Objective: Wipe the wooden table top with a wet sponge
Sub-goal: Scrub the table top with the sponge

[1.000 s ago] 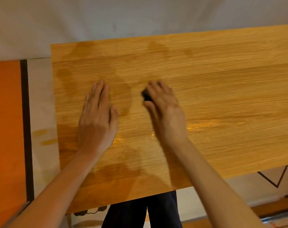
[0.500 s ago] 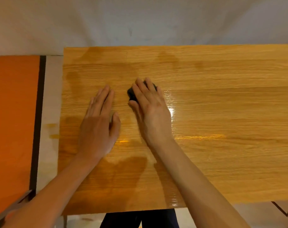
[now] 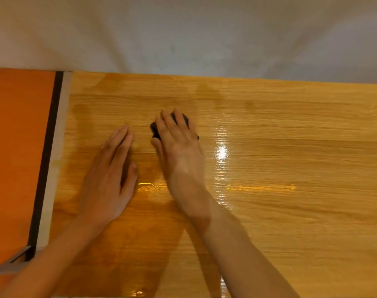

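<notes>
Head view: dark sponge [image 3: 154, 129] under right hand [image 3: 179, 147] on table [image 3: 290, 211].

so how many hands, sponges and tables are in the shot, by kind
hands: 2 (left hand flat on the wood, right hand pressing the sponge)
sponges: 1 (dark sponge, mostly hidden under the fingers)
tables: 1 (wooden table top)
total: 4
</notes>
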`<control>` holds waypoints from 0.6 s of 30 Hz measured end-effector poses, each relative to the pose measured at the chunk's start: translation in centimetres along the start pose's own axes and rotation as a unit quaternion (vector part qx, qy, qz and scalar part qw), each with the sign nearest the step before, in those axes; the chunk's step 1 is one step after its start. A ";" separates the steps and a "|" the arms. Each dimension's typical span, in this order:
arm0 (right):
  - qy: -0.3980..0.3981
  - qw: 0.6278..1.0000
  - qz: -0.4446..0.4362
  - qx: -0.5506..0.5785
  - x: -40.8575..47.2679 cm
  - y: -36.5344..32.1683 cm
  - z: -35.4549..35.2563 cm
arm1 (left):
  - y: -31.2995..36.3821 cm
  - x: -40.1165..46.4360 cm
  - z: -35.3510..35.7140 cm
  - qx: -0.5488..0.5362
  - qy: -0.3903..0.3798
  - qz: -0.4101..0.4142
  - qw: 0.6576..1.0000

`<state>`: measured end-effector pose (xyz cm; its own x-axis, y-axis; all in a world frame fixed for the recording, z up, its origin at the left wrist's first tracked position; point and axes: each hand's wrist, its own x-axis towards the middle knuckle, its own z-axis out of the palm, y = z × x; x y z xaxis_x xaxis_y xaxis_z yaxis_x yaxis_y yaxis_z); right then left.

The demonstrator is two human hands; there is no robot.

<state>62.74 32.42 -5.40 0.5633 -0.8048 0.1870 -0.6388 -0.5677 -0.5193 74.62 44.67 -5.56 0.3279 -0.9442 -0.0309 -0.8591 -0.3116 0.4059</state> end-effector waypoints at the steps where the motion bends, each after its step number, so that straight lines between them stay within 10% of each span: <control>1: -0.013 0.999 -0.028 0.005 0.2 0.0 0.0 | 0.1 0.0 0.0 -0.001 -0.001 -0.001 1.000; 11: 0.030 0.987 0.161 0.009 -1.8 10.8 -9.3 | -0.8 2.2 -1.2 -0.089 -0.007 -0.035 0.995; 18: -0.019 0.999 -0.036 -0.020 3.3 1.0 0.2 | -0.3 9.4 0.2 -0.065 0.083 -0.026 0.994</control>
<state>64.07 29.27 -5.45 0.6276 -0.7550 0.1903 -0.6159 -0.6309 -0.4719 77.90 35.86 -6.17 0.4401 -0.8933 0.0908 -0.7844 -0.3332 0.5232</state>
